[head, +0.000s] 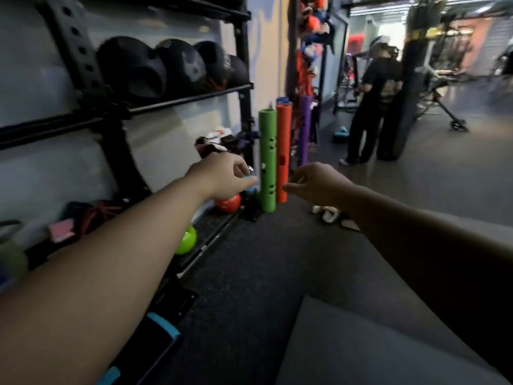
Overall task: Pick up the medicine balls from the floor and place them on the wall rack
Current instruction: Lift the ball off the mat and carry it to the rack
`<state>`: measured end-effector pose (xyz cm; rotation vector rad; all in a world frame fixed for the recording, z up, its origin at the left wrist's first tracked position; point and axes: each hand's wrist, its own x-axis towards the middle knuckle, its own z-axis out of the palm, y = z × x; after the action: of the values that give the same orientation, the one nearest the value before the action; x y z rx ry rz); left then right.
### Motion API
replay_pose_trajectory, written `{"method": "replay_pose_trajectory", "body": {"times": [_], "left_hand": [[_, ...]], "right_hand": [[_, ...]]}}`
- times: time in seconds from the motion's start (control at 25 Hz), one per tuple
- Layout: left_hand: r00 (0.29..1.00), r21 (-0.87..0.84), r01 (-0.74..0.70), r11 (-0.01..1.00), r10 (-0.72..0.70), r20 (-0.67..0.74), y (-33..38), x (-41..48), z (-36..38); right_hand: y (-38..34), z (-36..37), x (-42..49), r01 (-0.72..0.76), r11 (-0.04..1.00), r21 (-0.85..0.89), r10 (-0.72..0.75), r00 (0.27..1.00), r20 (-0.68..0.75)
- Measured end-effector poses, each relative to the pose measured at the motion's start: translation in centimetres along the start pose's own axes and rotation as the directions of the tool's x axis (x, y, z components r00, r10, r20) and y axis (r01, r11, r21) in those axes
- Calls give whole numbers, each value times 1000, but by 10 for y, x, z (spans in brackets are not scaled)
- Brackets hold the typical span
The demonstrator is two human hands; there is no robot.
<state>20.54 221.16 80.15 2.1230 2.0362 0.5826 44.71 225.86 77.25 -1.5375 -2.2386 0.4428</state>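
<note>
Red ball [229,202] is seen on floor at rack [191,98] foot, just below and beyond left hand [222,176], the nearer one; both hands loosely curled, empty; right hand [319,184] further right

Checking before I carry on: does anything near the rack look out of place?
Yes: a white cloth-like bundle lies loose on the floor beside the orange tube, and a red ball and green ball sit low, off the shelf.

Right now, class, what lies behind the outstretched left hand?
Behind the left hand a red ball and a blue ball peek out on the floor; the hand covers most of both.
</note>
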Motion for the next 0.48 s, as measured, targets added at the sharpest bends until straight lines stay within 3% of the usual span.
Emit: {"method": "replay_pose_trajectory", "body": {"times": [0.28, 0.48], "left_hand": [[977, 27, -71, 997, 64, 204, 101, 24, 119], [915, -66, -164, 984, 177, 361, 159, 46, 209]], "right_hand": [[186, -18, -83, -329, 940, 95, 332, 943, -18], [281, -11, -152, -486, 868, 101, 488, 873, 9]]}}
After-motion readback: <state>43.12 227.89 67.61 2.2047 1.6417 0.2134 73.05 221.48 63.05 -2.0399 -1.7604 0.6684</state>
